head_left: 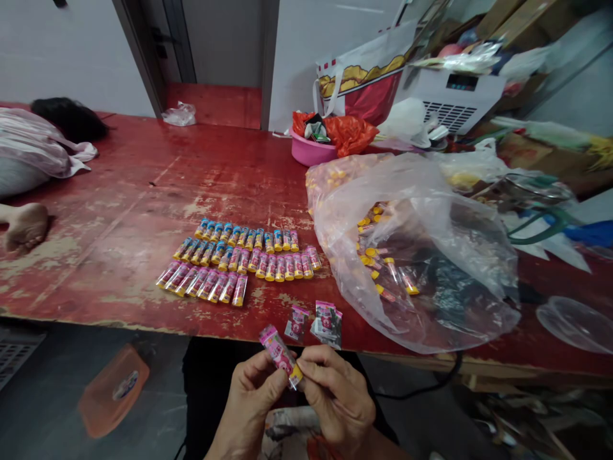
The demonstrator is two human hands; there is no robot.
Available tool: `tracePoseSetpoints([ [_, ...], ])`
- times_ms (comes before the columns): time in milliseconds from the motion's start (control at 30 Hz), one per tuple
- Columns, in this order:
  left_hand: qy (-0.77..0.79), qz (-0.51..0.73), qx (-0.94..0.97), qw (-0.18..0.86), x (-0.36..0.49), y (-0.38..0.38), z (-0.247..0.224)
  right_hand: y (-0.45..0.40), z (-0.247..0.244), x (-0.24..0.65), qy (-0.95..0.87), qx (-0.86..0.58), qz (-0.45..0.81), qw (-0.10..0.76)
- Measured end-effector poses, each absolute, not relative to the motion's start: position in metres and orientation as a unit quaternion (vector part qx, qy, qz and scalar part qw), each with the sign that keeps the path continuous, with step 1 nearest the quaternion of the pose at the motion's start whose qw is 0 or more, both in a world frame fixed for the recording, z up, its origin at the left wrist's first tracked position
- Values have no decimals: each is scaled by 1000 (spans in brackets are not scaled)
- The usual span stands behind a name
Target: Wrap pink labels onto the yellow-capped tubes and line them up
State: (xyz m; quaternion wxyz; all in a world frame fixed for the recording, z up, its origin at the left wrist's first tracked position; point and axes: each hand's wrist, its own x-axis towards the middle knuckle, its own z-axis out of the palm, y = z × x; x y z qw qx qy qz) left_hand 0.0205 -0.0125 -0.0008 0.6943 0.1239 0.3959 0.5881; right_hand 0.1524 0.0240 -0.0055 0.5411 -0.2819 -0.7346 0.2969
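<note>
Over my lap, at the table's front edge, I hold a small tube in a pink printed wrapper (278, 349) with a yellow end. My left hand (253, 390) pinches it along its side, and the fingertips of my right hand (335, 390) close on its yellow end. Just beyond my hands lie flat pink printed wrappers (325, 319) and another flat wrapper (296, 322). Farther left, wrapped tubes (205, 284) lie in three rows, some with blue tops and some pink. A large clear plastic bag (407, 191) at right holds many yellow-capped tubes (383, 268).
The red table (143, 191) has worn paint. Behind the bag stand a pink basin (311, 151), a printed carrier bag (368, 83) and a white basket (454, 96). A person's foot (26, 227) rests at the far left. On the floor is an orange plastic container (115, 390).
</note>
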Motion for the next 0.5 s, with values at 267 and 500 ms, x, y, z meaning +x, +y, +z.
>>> tracePoseSetpoints([
  [267, 389, 588, 121, 699, 21, -13, -2, 21, -10, 154, -750, -297, 272, 525],
  [500, 391, 582, 129, 702, 20, -14, -6, 22, -11, 153, -756, -281, 242, 540],
])
